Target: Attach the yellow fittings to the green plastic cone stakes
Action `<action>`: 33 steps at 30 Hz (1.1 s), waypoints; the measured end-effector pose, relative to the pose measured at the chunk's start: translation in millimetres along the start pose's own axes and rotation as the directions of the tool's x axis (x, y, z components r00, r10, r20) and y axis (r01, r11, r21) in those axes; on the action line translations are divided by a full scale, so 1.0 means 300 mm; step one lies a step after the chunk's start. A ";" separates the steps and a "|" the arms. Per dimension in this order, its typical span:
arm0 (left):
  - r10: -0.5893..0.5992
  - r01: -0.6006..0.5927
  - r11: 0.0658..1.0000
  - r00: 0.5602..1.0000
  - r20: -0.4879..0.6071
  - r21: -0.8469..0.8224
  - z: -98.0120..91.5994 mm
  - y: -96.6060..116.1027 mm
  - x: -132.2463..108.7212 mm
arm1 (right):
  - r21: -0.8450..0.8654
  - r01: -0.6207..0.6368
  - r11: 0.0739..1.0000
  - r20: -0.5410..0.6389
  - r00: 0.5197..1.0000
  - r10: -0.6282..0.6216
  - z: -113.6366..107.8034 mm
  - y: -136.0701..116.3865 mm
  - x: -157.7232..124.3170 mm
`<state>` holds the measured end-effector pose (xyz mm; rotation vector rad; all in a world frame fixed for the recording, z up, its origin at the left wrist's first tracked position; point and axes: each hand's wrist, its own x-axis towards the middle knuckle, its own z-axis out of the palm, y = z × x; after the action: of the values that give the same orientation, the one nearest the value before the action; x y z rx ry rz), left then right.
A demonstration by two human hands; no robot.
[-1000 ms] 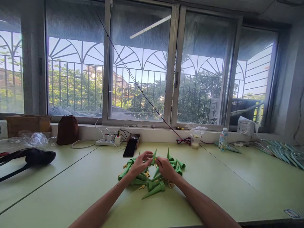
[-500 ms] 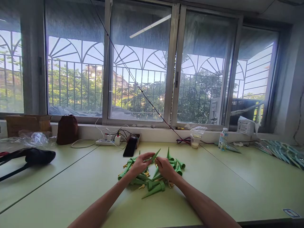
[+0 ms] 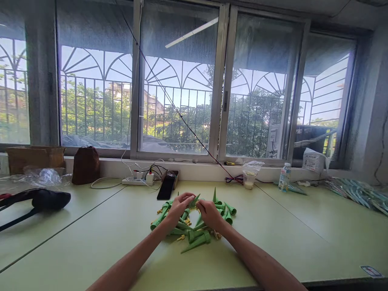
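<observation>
Green cone (image 3: 195, 200) is held in the left hand (image 3: 181, 205), right of and nearer than the black phone (image 3: 165, 188), with that hand's fingers curled around it. Farther right of the phone, the right hand (image 3: 209, 213) has its fingers pinched narrow on 1 small yellow piece (image 3: 197, 205). More green cones (image 3: 198, 243) lie on the tabletop (image 3: 100, 226), nearer than the phone.

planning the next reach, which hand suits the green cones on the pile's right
Likely the right hand: it's nearer those green cones, though apparently pinching a yellow piece; the left hand holds another cone.
</observation>
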<state>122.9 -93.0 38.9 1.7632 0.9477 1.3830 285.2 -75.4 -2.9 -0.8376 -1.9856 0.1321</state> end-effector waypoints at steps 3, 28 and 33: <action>0.099 -0.084 0.987 0.989 -0.107 0.135 0.009 -0.003 -0.004 | -0.002 -0.001 1.000 -0.012 1.000 0.001 0.001 -0.004 0.001; -0.050 0.048 0.999 0.991 0.123 0.018 -0.004 -0.029 -0.006 | 0.026 0.017 1.000 -0.038 0.999 -0.016 -0.022 -0.015 0.002; -0.010 0.003 0.999 0.982 0.190 0.039 -0.006 -0.029 -0.005 | 0.044 0.024 0.999 -0.042 0.999 -0.022 -0.036 -0.023 0.001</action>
<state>119.8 -89.9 30.9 1.8811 0.8805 1.1749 290.1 -83.0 6.1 -0.7833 -1.9463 0.1439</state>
